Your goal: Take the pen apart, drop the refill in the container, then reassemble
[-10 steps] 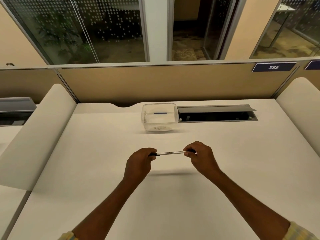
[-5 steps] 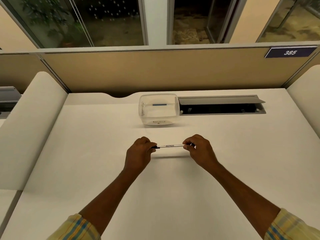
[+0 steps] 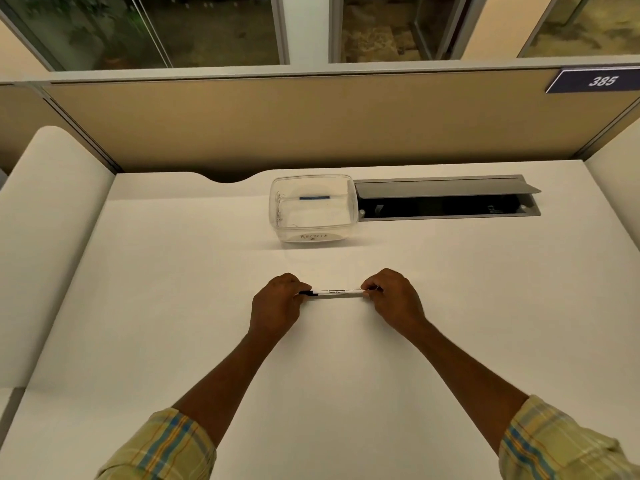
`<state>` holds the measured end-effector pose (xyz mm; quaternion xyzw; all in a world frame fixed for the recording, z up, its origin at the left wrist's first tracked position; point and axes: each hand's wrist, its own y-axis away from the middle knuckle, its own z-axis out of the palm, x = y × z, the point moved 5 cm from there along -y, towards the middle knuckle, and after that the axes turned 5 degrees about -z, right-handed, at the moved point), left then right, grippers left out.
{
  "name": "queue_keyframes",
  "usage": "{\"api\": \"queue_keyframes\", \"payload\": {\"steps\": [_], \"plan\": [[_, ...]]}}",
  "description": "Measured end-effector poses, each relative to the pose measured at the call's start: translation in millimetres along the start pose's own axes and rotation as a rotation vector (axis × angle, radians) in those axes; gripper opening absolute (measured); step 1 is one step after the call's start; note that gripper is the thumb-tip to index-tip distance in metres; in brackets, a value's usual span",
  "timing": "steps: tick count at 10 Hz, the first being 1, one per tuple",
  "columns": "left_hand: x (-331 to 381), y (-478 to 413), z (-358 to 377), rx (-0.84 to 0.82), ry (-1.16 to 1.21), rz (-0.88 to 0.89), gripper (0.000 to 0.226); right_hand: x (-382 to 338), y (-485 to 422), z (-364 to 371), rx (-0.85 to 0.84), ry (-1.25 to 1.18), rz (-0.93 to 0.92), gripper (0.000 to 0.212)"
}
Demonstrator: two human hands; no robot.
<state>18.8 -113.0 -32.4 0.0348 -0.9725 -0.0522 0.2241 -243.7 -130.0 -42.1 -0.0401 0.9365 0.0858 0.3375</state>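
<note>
A white pen (image 3: 339,292) with a black tip end lies level between my two hands, just above the white desk (image 3: 173,306). My left hand (image 3: 277,306) pinches the black tip end. My right hand (image 3: 393,299) pinches the other end, which its fingers hide. Beyond the pen stands a clear plastic container (image 3: 313,233) with a handwritten label on its front wall. A short blue piece (image 3: 314,198) lies inside it near the far wall.
An open grey cable hatch (image 3: 446,199) is sunk into the desk right of the container. Tan partition walls (image 3: 311,126) close off the back. White side panels (image 3: 45,237) rise at left and right.
Both hands and the pen have sunk closer to the desk while keeping the same grip. The camera has tilted down, so my sleeves show now.
</note>
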Motion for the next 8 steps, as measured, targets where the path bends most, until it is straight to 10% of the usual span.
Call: {"api": "queue_keyframes", "payload": {"steps": [8], "plan": [[-21.5,10.3,16.9,-0.067,0.091,-0.098,0.034,11.0,11.6,4.1,-0.025,0.013,0.050,0.026]]}}
